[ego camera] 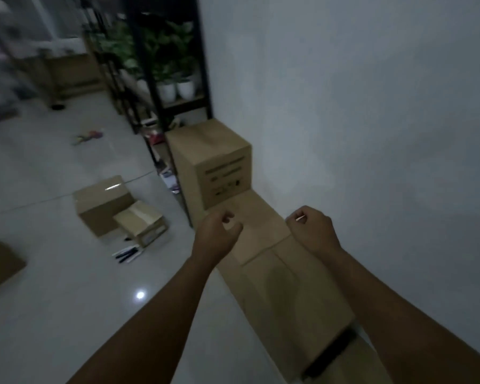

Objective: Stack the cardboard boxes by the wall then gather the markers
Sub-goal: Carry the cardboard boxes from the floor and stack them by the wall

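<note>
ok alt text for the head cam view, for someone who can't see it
Both hands, left hand and right hand, hover loosely curled over stacked cardboard boxes along a white wall. Two more boxes and some markers lie on the tiled floor.

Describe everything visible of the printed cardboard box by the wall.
The printed box is plain brown cardboard, closed, upright, its near face carrying dark print too blurred to read. It sits atop a longer cardboard box against the white wall, beside a black shelf. Neither hand touches it.
</note>
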